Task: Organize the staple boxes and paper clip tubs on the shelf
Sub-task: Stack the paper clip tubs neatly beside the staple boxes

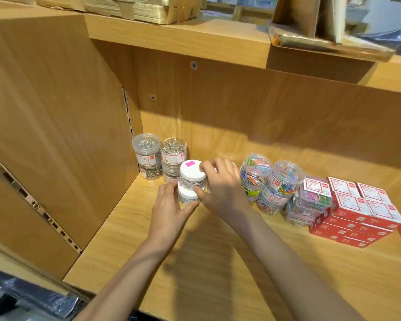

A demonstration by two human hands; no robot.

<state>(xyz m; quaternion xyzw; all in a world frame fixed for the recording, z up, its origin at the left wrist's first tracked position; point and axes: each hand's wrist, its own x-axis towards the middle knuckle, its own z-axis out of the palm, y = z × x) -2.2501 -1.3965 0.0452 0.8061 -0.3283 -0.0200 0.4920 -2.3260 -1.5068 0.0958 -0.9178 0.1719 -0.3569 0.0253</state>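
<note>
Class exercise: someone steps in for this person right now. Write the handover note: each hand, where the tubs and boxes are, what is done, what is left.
Left hand grips the lower white-lidded tub. Right hand holds the upper white-lidded tub, the one with a pink sticker, stacked on it.
Done: two stacks of silver clip tubs stand in the back left corner; coloured clip tubs are stacked in a row to the right; red staple boxes are stacked at the far right.
Left: set the held stack in line between the silver and coloured tubs, then straighten the staple boxes, probably.
</note>
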